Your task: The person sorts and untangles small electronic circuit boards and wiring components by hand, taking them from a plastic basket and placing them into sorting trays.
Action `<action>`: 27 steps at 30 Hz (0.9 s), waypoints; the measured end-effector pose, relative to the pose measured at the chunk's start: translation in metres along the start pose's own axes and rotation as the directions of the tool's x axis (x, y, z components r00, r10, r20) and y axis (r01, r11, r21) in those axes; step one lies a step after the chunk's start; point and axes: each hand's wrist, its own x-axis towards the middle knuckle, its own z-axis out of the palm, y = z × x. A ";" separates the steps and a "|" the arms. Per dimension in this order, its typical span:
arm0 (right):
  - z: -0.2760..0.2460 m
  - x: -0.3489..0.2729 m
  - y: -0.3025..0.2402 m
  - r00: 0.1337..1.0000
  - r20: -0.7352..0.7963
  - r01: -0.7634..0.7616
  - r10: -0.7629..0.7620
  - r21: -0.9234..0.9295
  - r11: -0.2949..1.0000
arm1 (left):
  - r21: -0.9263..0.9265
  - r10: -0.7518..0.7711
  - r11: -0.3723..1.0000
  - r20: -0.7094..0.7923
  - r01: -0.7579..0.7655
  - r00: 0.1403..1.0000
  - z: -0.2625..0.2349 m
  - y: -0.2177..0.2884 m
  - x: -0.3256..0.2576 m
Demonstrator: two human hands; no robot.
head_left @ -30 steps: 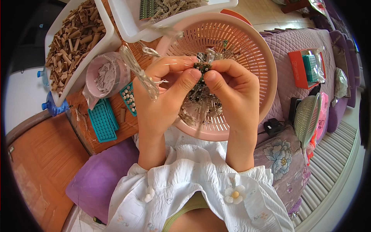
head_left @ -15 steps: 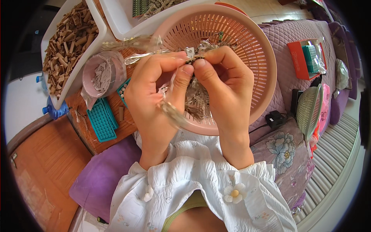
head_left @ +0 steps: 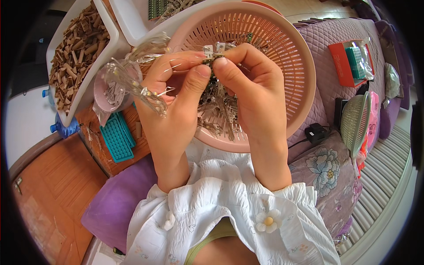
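Observation:
Above a pink slotted basket (head_left: 304, 84), both my hands are closed in pinches on a small dark circuit board (head_left: 213, 57). My left hand (head_left: 170, 101) grips it between thumb and index finger, and my right hand (head_left: 258, 90) pinches its right side. White tabs (head_left: 208, 49) stand up along the far edge of the board. A looped bundle of thin clear wire with tiny bulbs (head_left: 148, 97), like fairy lights, hangs by my left hand's outer side. More tangled light wires (head_left: 216, 117) lie in the basket below, partly hidden by my hands.
At far left a white tray (head_left: 114, 37) holds many brown cardboard bits. Beside it stand a translucent cup (head_left: 101, 90) of paper scraps and teal moulded trays (head_left: 115, 138) on a wooden table. A red box (head_left: 340, 66) and a strainer-like bowl (head_left: 355, 123) are at right.
My hands have shifted slightly left and away from me with the board. The wire bundle has swung out to the left of my left hand, over the cup.

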 end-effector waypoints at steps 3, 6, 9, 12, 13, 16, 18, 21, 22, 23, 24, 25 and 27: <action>-0.001 0.003 0.000 0.999 0.018 -0.035 0.035 0.020 0.999 | 0.020 0.029 0.999 -0.029 -0.029 0.999 0.002 0.001 0.000; -0.003 0.004 -0.003 0.996 0.060 -0.073 0.070 0.040 0.997 | 0.010 0.059 0.998 -0.026 -0.059 0.998 0.002 0.002 0.001; -0.007 0.007 -0.004 0.991 0.066 -0.126 0.121 0.094 0.988 | -0.014 0.029 0.999 0.006 -0.029 1.000 0.002 0.001 0.000; -0.006 0.007 -0.008 0.995 0.074 -0.075 0.071 0.055 0.996 | -0.005 0.062 0.998 -0.006 -0.062 0.998 0.003 0.003 0.001; -0.005 0.007 -0.010 0.995 0.075 -0.074 0.070 0.056 0.996 | -0.035 0.008 0.999 -0.010 -0.008 1.000 0.001 0.004 0.002; -0.004 0.006 -0.015 0.996 0.085 -0.036 0.039 -0.032 0.999 | -0.131 -0.098 0.987 -0.010 0.095 0.995 -0.002 0.007 0.003; -0.004 0.005 -0.017 0.993 0.118 -0.008 0.019 -0.097 0.995 | -0.197 -0.149 0.970 -0.006 0.145 0.989 -0.004 0.006 0.004; -0.005 0.005 -0.018 0.995 0.103 0.009 0.002 -0.106 0.994 | -0.227 -0.183 0.957 0.019 0.182 0.983 -0.005 0.006 0.007; -0.005 0.005 -0.018 0.995 0.104 0.009 0.002 -0.105 0.994 | -0.220 -0.190 0.957 0.027 0.191 0.981 -0.005 0.008 0.007; -0.007 0.006 -0.018 0.993 0.114 0.013 0.001 -0.121 0.993 | -0.213 -0.197 0.956 0.036 0.200 0.980 -0.005 0.009 0.007; -0.007 0.006 -0.019 0.992 0.124 0.018 -0.001 -0.137 0.990 | -0.213 -0.197 0.956 0.035 0.200 0.980 -0.005 0.009 0.008; -0.007 0.007 -0.019 0.992 0.126 0.018 -0.001 -0.136 0.991 | -0.264 -0.230 0.935 0.055 0.236 0.972 -0.005 0.009 0.009; -0.007 0.008 -0.019 0.993 0.115 0.005 0.007 -0.104 0.995 | -0.313 -0.261 0.910 0.076 0.271 0.962 -0.007 0.008 0.011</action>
